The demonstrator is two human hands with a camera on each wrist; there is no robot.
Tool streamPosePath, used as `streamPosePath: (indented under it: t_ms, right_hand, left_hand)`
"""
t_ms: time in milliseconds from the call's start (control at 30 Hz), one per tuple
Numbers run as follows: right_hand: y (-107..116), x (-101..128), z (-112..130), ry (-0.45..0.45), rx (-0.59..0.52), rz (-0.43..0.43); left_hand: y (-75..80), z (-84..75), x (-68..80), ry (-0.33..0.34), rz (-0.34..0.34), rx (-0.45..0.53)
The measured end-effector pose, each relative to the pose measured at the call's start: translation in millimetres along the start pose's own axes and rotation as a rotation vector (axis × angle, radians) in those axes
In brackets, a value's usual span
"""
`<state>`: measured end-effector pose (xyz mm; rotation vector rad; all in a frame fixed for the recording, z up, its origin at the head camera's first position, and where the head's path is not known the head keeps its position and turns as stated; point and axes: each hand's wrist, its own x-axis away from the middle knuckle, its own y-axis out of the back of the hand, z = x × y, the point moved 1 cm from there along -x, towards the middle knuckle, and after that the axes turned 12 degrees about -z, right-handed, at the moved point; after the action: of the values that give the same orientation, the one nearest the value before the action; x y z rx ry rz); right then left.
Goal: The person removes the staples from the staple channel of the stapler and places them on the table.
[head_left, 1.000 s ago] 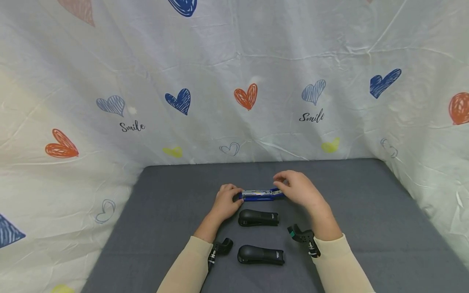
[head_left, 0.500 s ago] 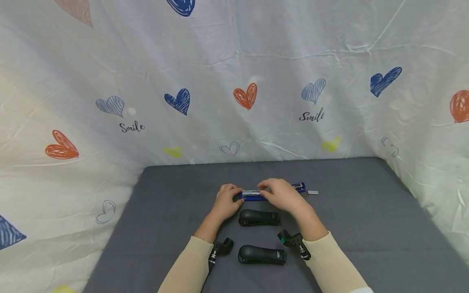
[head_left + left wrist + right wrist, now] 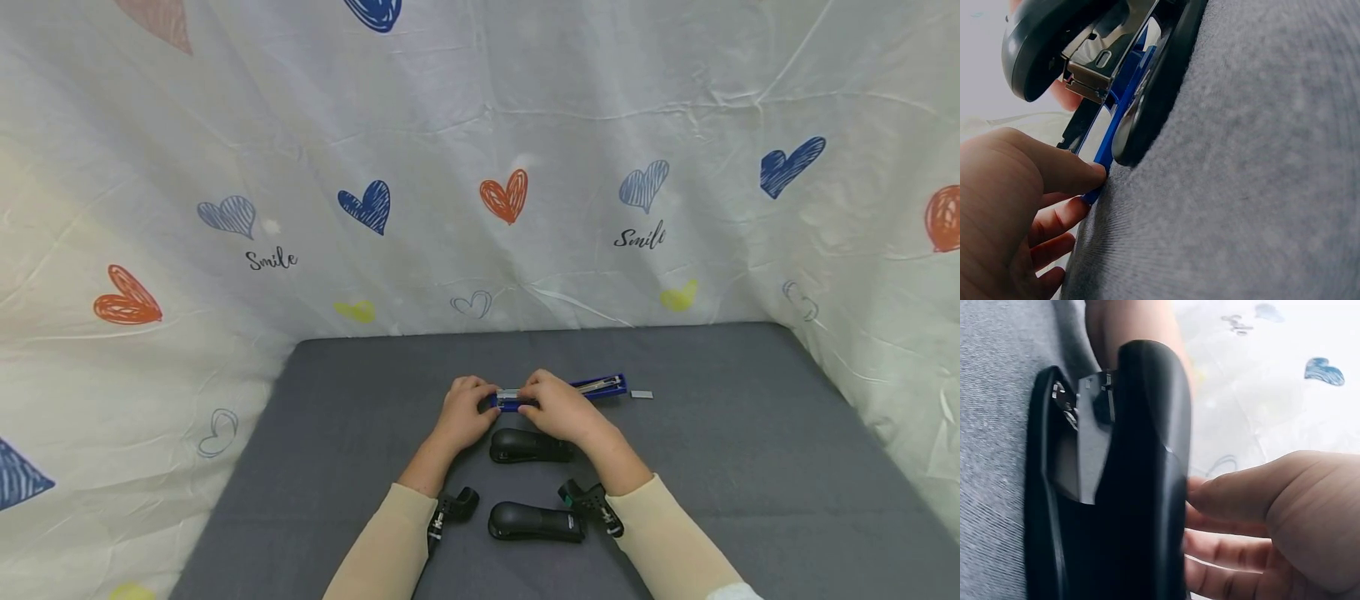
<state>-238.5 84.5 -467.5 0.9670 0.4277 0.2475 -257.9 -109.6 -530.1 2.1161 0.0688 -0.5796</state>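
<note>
A blue stapler [image 3: 592,387] lies opened out flat on the grey table [image 3: 360,433]. My left hand [image 3: 486,398] grips its left end, thumb against the blue edge [image 3: 1105,164]. Just to the right, my right hand [image 3: 531,392] sits over the stapler's left half, fingers curled onto it; the metal staple channel shows in the small gap between the hands. The stapler's right arm pokes out past the right hand. A short strip of staples [image 3: 641,394] lies just beyond its right tip. The right wrist view shows my right hand [image 3: 1260,512] behind a black stapler, and the blue one is hidden there.
Two black staplers lie nearer me, one [image 3: 528,446] just below the hands and one [image 3: 536,522] between my forearms; they fill the wrist views as black stapler [image 3: 1110,56] and black stapler [image 3: 1122,487]. A white cloth with hearts [image 3: 510,196] walls the back and sides.
My right hand has slid left along the blue stapler, from its right end to beside the left hand, uncovering the right arm and the staple strip. The left hand has stayed put.
</note>
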Motion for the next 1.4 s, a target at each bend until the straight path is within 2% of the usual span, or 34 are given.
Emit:
streamPosePath:
  t_ms: [267, 433, 633, 900, 1167, 1400]
  right_hand:
    - [-10, 0, 1, -0.023, 0.049, -0.020]
    - [-12, 0, -1, -0.068, 0.027, -0.017]
    - [-13, -2, -2, -0.102, -0.054, 0.001]
    - [-12, -4, -3, -0.193, -0.153, -0.049]
    - [-13, -7, -5, -0.214, -0.216, -0.106]
    - [-17, -8, -6, -0.288, -0.354, -0.114]
  left_hand:
    - [-0.5, 0.3, 0.3, 0.001, -0.002, 0.007]
    - [0.0, 0.0, 1.3, 0.001, -0.003, 0.009]
    - [0.8, 0.0, 1.6, 0.004, -0.002, 0.007]
    - [2.0, -1.7, -0.3, 0.015, 0.000, 0.014]
    - [1.5, -2.3, 0.2, 0.005, -0.013, 0.021]
    - [0.2, -0.7, 0.1, 0.010, -0.011, 0.024]
